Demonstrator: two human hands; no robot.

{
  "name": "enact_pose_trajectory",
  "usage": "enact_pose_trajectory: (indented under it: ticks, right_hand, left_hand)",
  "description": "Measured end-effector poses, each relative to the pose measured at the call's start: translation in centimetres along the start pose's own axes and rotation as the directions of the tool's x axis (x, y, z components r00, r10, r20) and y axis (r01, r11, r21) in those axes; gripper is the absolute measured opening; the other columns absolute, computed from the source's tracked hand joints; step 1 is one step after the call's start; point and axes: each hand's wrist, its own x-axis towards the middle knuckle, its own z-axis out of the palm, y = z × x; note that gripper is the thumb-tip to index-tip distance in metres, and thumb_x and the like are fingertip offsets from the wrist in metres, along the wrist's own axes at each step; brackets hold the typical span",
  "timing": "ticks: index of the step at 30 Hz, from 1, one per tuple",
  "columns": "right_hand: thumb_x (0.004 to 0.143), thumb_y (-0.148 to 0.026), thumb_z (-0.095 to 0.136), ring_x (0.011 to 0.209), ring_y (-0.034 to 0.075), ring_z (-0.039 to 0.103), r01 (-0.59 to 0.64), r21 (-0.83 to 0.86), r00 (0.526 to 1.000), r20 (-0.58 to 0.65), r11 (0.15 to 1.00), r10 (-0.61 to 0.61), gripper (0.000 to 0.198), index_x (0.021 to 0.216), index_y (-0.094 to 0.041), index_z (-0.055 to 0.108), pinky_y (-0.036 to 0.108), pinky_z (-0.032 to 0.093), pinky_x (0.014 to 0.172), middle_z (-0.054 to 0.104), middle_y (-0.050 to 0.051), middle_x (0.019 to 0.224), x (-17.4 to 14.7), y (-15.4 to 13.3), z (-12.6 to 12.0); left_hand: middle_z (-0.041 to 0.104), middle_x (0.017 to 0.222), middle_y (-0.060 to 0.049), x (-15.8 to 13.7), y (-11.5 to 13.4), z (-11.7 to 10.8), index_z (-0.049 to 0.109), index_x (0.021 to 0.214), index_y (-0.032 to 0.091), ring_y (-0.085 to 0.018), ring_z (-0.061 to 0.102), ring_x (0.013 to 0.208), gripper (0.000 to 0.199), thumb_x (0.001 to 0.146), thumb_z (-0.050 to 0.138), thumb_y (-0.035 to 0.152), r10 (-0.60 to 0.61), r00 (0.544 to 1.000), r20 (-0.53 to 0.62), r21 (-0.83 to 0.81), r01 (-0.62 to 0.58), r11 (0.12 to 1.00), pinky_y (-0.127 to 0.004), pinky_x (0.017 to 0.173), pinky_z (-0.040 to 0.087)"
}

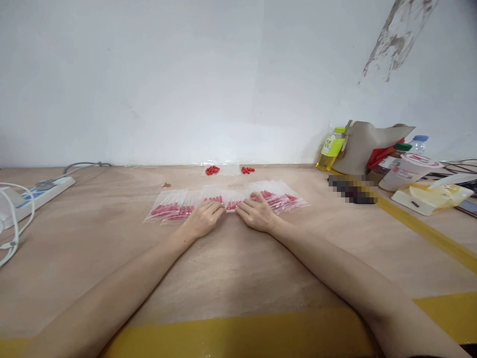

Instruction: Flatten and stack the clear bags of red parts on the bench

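Several clear plastic bags with small red pieces inside lie overlapping in a row across the table. My left hand (206, 218) is closed, its curled fingers at the lower left edge of the middle plastic bag (234, 196). At that bag's lower right edge, my right hand (257, 214) is closed too, thumb and fingers bent together. Red pieces show inside the bag between my hands. More filled bags (164, 205) fan out to the left, and others (285, 196) to the right. Fingertips of both hands are partly hidden.
Behind the bags, loose red pieces (212, 170) and a smaller group (247, 170) lie on clear plastic near the wall. A white power strip (44, 196) with cables is at left. At right stand a yellow-green bottle (331, 149), a grey bag (363, 146), a cup (404, 173) and a tissue pack (432, 198).
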Motion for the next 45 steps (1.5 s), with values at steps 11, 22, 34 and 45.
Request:
enact_pose_trajectory:
  ticks: [11, 22, 34, 45]
  right_hand:
    - [0.090, -0.025, 0.041, 0.058, 0.010, 0.041, -0.150, -0.083, 0.989, -0.029, 0.985, 0.148, 0.034, 0.060, -0.016, 0.054, 0.033, 0.026, 0.082, 0.052, -0.001, 0.058, -3.0, 1.8, -0.3]
    - [0.084, -0.006, 0.040, 0.065, 0.012, 0.047, -0.147, -0.058, 0.983, 0.103, 0.987, 0.152, 0.025, 0.079, -0.018, 0.062, 0.036, 0.025, 0.083, 0.062, 0.001, 0.070, -1.8, 1.0, 0.6]
    - [0.084, -0.013, 0.046, 0.078, 0.016, 0.051, -0.317, 0.044, 0.930, 0.210, 0.947, 0.302, 0.020, 0.094, -0.019, 0.061, 0.038, 0.025, 0.083, 0.064, 0.005, 0.084, -0.3, 0.0, 2.3]
    - [0.082, -0.013, 0.049, 0.076, 0.014, 0.052, -0.367, 0.188, 0.925, 0.177, 0.911, 0.336, 0.016, 0.077, -0.018, 0.064, 0.030, 0.030, 0.076, 0.061, 0.004, 0.078, -2.8, -0.4, -0.5]
  left_hand:
    - [0.062, 0.077, -0.005, 0.1, 0.2, 0.0, 0.057, 0.080, 0.014, -0.016, 0.058, 0.070, 0.021, 0.088, 0.038, 0.008, -0.007, 1.000, 0.006, -0.019, 0.007, 1.000, -0.029, 0.067, 0.045]
    - [0.058, 0.114, -0.008, -0.2, -1.2, 0.4, 0.052, 0.103, 0.016, -0.016, 0.059, 0.099, 0.026, 0.090, 0.030, 0.013, -0.213, 0.957, 0.197, -0.301, 0.265, 0.916, -0.030, 0.082, 0.049]
    - [0.057, 0.118, -0.008, -2.8, -8.9, -5.8, 0.062, 0.107, 0.020, -0.028, 0.051, 0.110, 0.048, 0.074, 0.048, 0.053, -0.377, 0.712, 0.592, -0.146, 0.555, 0.819, -0.040, 0.095, 0.038]
    - [0.048, 0.130, -0.008, -12.2, -10.1, -6.2, 0.058, 0.116, 0.021, -0.028, 0.047, 0.118, 0.055, 0.075, 0.046, 0.056, -0.549, 0.642, 0.535, -0.221, 0.734, 0.643, -0.043, 0.101, 0.034]
